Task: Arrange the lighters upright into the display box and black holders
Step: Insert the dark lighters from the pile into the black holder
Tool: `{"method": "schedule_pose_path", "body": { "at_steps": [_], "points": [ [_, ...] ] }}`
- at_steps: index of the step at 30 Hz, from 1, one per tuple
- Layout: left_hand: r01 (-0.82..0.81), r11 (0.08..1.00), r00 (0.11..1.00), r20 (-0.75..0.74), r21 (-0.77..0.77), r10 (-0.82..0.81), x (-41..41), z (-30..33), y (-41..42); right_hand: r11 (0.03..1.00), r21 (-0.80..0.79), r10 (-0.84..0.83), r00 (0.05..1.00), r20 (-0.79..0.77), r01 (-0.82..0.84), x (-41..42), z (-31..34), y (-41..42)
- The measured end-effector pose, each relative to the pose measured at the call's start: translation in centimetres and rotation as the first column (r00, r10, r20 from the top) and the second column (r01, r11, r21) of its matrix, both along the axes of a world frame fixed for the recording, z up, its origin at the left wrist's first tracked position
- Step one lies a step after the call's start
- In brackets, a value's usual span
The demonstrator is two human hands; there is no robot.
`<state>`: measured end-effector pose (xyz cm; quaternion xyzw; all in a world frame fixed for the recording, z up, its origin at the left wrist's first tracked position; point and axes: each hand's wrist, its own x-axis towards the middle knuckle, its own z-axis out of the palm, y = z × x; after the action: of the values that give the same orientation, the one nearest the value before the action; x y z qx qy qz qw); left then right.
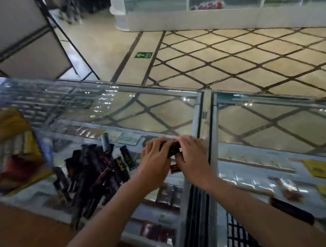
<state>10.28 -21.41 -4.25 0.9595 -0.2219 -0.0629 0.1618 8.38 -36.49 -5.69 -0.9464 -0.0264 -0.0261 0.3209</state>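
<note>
A heap of dark lighters (pixel 92 171) lies loose on the glass counter (pixel 157 112), left of my hands; a few stand up at its far edge. My left hand (pixel 155 159) and my right hand (pixel 192 156) are pressed together around a small dark holder (pixel 173 149) with lighters in it, near the metal seam between two glass panes. A reddish-brown lighter end (pixel 174 168) shows below, between my palms. The holder is mostly hidden by my fingers. The picture is blurred by motion.
A yellow and red display box (pixel 10 147) stands at the counter's left end. Packaged goods lie under the glass. A black wire mesh rack (pixel 239 236) sits at the lower right, and a black flat object (pixel 292 210) lies under the right pane. Beyond the counter is tiled floor.
</note>
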Motion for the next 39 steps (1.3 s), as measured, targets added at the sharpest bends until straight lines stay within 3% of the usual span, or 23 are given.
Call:
{"method": "schedule_pose_path", "body": {
  "at_steps": [4, 9, 12, 14, 17, 22, 30, 34, 39],
  "points": [
    [-0.127, 0.991, 0.991, 0.035, -0.031, 0.128, -3.3, -0.2, 4.0, 0.999, 0.052, -0.012, 1.000, 0.015, 0.011, -1.1, -0.1, 5.7],
    [-0.183, 0.981, 0.980, 0.062, -0.057, 0.186, -4.5, -1.1, 6.5, 0.942, 0.327, -0.059, 0.996, -0.068, 0.078, -1.1, 0.5, 10.0],
    [-0.201, 0.977, 0.978, 0.035, -0.069, 0.203, -4.8, -0.5, 6.4, 0.845, 0.522, -0.029, 0.986, -0.167, 0.113, -1.4, 2.2, 9.1],
    [-0.169, 0.986, 0.982, 0.084, 0.002, 0.169, -4.8, 0.0, 6.0, 0.822, 0.560, -0.021, 0.988, -0.153, 0.105, -1.7, 3.5, 6.7],
    [-0.042, 0.990, 0.990, 0.138, 0.132, 0.024, -4.3, -0.1, 4.4, 0.880, 0.471, -0.050, 0.998, -0.043, 0.064, -2.5, 4.5, 1.9],
    [0.040, 0.952, 0.982, 0.166, 0.305, -0.094, -3.5, -1.7, 3.4, 0.995, 0.092, -0.035, 0.999, 0.001, 0.035, -6.7, 3.6, -5.0],
    [0.105, 0.937, 0.963, 0.203, 0.332, -0.179, -2.5, -1.6, 6.8, 0.960, -0.240, -0.127, 0.988, 0.087, 0.145, -14.4, 2.6, -10.1],
    [0.068, 0.957, 0.976, 0.178, 0.284, -0.122, -2.6, -0.9, 6.5, 0.927, -0.324, -0.191, 0.981, 0.025, 0.189, -16.8, 2.0, -11.3],
    [0.140, 0.985, 0.981, 0.121, 0.098, -0.151, -6.6, 0.1, -0.6, 0.910, -0.196, -0.374, 0.927, -0.013, 0.365, -20.4, 1.4, -14.8]
  ]
}}
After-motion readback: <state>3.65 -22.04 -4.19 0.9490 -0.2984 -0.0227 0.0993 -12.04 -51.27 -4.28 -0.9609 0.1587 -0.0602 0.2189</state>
